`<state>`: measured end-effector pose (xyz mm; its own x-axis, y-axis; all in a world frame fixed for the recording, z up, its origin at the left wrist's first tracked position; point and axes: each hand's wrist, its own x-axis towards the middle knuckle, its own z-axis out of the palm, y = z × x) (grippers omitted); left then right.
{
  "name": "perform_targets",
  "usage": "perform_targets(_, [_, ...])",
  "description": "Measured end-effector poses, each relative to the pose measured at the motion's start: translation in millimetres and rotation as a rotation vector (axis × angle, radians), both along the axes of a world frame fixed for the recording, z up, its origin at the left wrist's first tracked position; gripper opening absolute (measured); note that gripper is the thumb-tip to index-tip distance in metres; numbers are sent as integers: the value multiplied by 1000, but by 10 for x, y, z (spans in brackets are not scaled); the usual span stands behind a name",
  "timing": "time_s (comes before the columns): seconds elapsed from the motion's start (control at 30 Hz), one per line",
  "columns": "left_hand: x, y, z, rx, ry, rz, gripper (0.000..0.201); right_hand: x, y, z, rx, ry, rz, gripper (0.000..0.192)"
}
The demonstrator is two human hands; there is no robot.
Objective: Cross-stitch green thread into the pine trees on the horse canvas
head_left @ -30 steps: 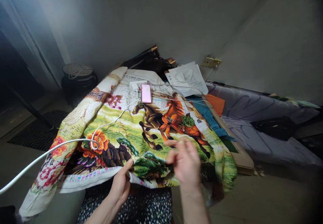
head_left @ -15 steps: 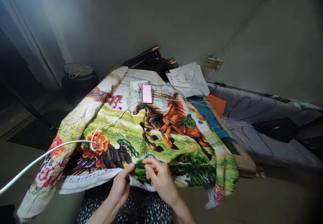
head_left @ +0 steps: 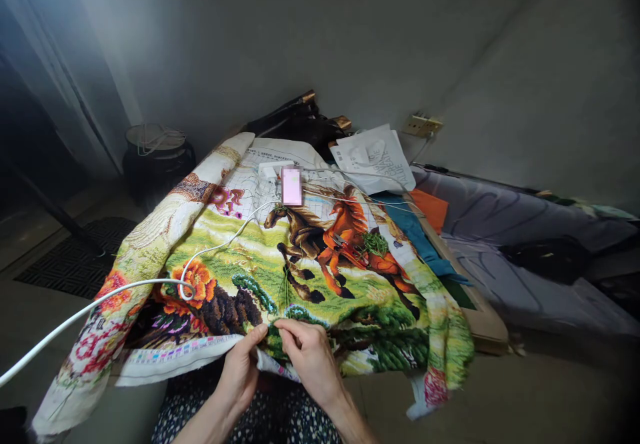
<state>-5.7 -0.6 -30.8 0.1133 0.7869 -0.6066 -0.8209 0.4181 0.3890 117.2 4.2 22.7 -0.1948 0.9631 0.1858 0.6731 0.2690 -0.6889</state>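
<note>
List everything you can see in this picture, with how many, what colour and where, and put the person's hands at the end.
embroidered cloth: one, green, orange and brown with horses and flowers, spread over the lap and the surface ahead
white cable: one, white, from the left edge across the cloth
phone: one, pinkish, on the far part of the cloth
green thread bundle: one, green, on the cloth by the orange horse
printed papers: a few, white, beyond the cloth
wall socket: one, gold-coloured, on the wall at right
dark pot: one, black, on the floor at left
grey bedding: one, grey, at right
left hand: one, pinching the cloth's near edge
right hand: one, fingertips pinched on the green stitching
</note>
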Motion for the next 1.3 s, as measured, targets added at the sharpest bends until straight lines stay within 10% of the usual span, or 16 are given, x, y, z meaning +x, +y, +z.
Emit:
perform_targets(0.5, [13,3,12,-4,9,33,18,-29,67,49,78,-293,76,22])
perform_targets(1.3, [4,34,37,14,9,-23,20,112,223,-72,-46,103,117,21])
